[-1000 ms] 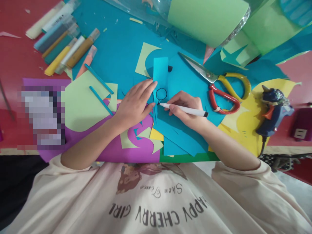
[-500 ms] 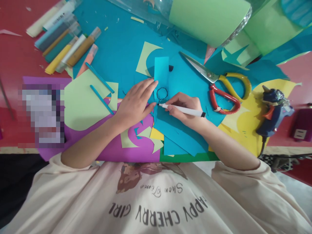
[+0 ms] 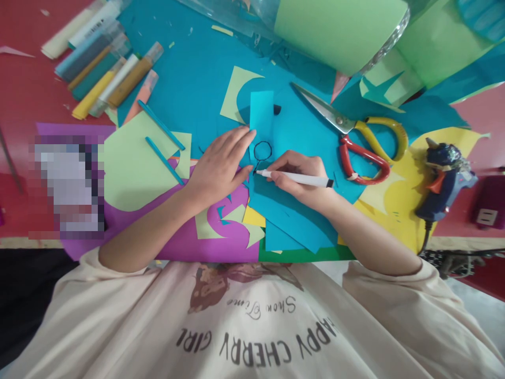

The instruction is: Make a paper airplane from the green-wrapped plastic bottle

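My right hand [image 3: 302, 176] grips a white marker [image 3: 295, 178] between thumb and fingers. The marker's dark tip meets a blue paper strip [image 3: 262, 113] just below a drawn black circle [image 3: 263, 151]. A short black line runs from the circle down toward the tip. Flat over the strip's left edge lies my left hand [image 3: 223, 166], fingers stretched out and thumb near the marker tip. A black cap [image 3: 277, 109] pokes out beside the strip's upper right edge.
Scissors [image 3: 351, 131] with red and yellow handles lie to the right, near a blue glue gun [image 3: 445, 179]. Several markers [image 3: 106, 63] sit at upper left. Green paper [image 3: 130, 168] bears two thin blue strips. A green-wrapped bottle [image 3: 339, 31] lies at the back.
The marker tip has shifted slightly down and left on the blue strip, and the black line below the circle is longer. My left hand stays in place.
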`<state>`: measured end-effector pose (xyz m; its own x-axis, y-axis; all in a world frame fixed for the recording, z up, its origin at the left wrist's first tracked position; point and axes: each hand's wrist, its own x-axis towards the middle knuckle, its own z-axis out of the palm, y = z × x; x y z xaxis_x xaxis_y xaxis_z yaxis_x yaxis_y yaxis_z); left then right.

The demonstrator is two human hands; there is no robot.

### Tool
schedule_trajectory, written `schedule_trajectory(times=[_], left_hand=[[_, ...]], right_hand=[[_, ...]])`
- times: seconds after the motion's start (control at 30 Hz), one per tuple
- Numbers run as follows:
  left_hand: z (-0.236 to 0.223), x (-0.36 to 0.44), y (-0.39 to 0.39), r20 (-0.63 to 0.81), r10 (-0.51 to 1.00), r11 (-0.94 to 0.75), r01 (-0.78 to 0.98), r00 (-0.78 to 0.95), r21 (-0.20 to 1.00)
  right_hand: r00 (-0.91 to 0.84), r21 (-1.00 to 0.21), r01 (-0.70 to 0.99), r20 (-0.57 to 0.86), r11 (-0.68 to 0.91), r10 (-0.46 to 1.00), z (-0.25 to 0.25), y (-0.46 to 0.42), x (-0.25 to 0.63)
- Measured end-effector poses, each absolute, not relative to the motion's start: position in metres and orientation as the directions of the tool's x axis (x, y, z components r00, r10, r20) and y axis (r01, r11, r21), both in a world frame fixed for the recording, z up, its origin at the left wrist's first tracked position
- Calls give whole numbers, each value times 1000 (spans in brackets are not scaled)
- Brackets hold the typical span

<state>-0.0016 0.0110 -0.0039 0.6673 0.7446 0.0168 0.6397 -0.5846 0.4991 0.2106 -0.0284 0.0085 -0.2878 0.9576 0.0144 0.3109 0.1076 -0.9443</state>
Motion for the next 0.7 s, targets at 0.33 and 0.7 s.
schedule_trajectory(times=[0.33,0.7], left_hand=[[-3,-2,11,16,747,-582,643,665,498],[-4,-1,11,28,740,-602,642,672,475]], right_hand=[[-337,-960,276,-45,53,940,14,-26,213],[-344,-946,311,-26,88,939,15,-26,211]])
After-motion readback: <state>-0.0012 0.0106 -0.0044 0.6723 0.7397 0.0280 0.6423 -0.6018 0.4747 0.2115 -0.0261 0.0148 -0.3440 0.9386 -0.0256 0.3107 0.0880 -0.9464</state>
